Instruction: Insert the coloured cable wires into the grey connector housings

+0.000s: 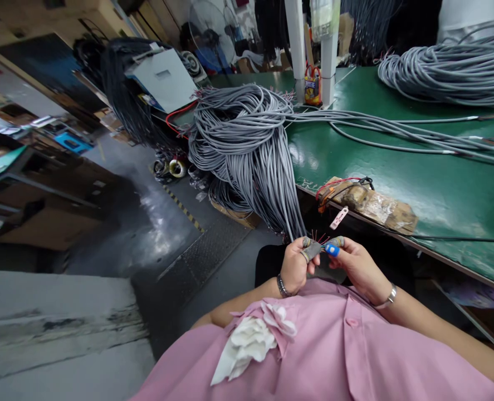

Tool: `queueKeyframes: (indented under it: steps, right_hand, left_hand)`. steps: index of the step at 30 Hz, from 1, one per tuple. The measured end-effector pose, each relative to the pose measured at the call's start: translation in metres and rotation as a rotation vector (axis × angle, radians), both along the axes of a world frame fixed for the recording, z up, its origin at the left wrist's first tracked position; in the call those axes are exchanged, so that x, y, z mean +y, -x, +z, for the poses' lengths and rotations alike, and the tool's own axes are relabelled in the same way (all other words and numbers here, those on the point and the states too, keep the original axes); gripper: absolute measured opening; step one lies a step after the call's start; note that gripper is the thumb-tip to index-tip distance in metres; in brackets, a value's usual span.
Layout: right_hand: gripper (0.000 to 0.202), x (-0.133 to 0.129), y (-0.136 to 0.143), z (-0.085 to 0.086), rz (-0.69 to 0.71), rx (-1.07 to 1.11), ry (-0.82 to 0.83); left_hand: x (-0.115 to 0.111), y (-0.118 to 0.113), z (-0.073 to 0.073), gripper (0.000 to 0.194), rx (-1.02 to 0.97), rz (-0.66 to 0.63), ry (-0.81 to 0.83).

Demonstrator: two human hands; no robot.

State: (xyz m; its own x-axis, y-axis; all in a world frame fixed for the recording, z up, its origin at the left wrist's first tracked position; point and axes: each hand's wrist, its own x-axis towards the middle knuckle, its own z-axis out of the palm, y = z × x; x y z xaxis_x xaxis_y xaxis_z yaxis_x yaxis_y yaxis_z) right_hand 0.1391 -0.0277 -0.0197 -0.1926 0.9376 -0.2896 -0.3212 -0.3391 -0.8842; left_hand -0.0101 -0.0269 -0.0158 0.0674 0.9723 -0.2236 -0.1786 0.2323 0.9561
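Note:
My left hand (296,263) is closed on the end of a grey cable, its thumb and a finger wrapped in grey tape. Thin coloured wires (322,240) fan out from that end, between my two hands. My right hand (355,266) pinches some of these wires; blue tape covers its thumb tip and grey wrapping a finger. Just beyond my hands, the large bundle of grey cables (247,133) droops over the table edge. Which strand runs into my left hand is partly hidden by the fingers.
On the green table (355,167) lie a taped wooden block (376,207) with red and black leads, and loose cables with stripped ends (439,146). A cable coil (443,72) sits at the far right. White posts (329,72) rise behind. A grey-white box (163,78) stands left.

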Motion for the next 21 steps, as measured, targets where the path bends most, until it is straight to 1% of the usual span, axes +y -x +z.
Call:
queueKeyframes:
  steps: [3, 6, 13, 16, 19, 21]
  right_hand:
    - [0.026, -0.001, 0.001, -0.004, 0.0, 0.029, 0.035]
    - [0.025, -0.003, 0.002, -0.006, 0.001, 0.056, 0.033]
    - [0.026, -0.009, 0.007, -0.001, 0.047, 0.121, 0.066]
    - [0.025, -0.007, 0.003, -0.002, 0.063, 0.144, 0.052]
    - [0.027, 0.002, -0.008, -0.01, 0.016, 0.185, 0.044]
    - [0.038, 0.012, -0.017, -0.016, -0.028, 0.185, 0.064]
  left_hand:
    - [0.0, 0.0, 0.0, 0.027, -0.003, 0.017, -0.01]
    - [0.0, 0.0, 0.0, 0.027, -0.018, 0.015, -0.004]
    - [0.002, -0.002, -0.001, 0.026, -0.053, 0.043, 0.011]
    - [0.003, 0.001, -0.001, 0.026, -0.071, 0.041, 0.027]
    - [0.006, 0.006, 0.002, 0.026, -0.085, -0.007, 0.058]
    - [0.01, 0.009, 0.006, 0.027, -0.073, -0.102, 0.096]
